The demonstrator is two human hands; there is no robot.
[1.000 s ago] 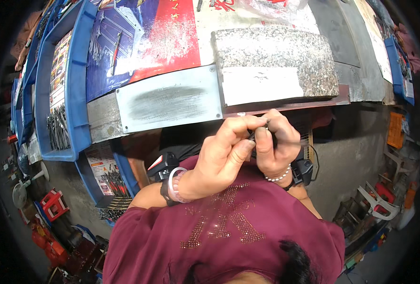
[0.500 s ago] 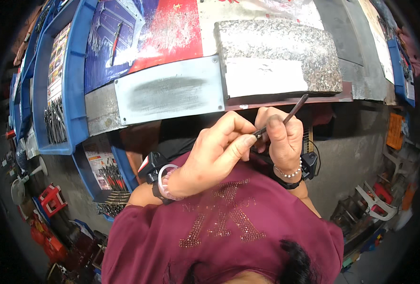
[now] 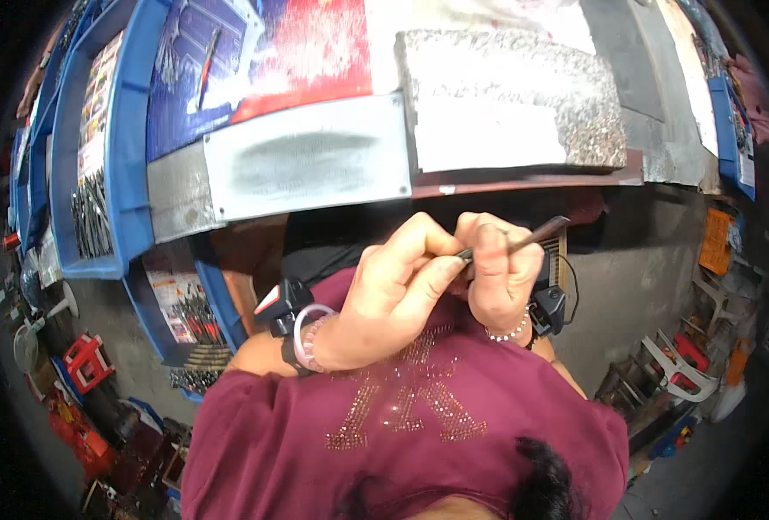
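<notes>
My left hand (image 3: 393,286) and my right hand (image 3: 499,273) meet in front of my chest, just short of the bench's near edge. Between them is a slim dark tool (image 3: 547,231), like one leg of tweezers or a thin rod; its exact kind cannot be made out. The left thumb and index finger pinch its near end. My right fingers curl round its middle, the thumb lying on top. The wider tip sticks out to the upper right. Some of its length is hidden by the fingers.
Beyond the hands, a speckled stone block (image 3: 592,113) bears a white sheet (image 3: 480,139). Left of it lies a pale plate (image 3: 306,165) with a grey smudge. Blue bins (image 3: 133,173) of slim dark tools stand at the left. A red-and-black tool (image 3: 207,69) lies on the bench.
Both hands have dropped slightly toward me. The tool's far tip has swung lower, so it lies flatter, and my hands are closer together.
</notes>
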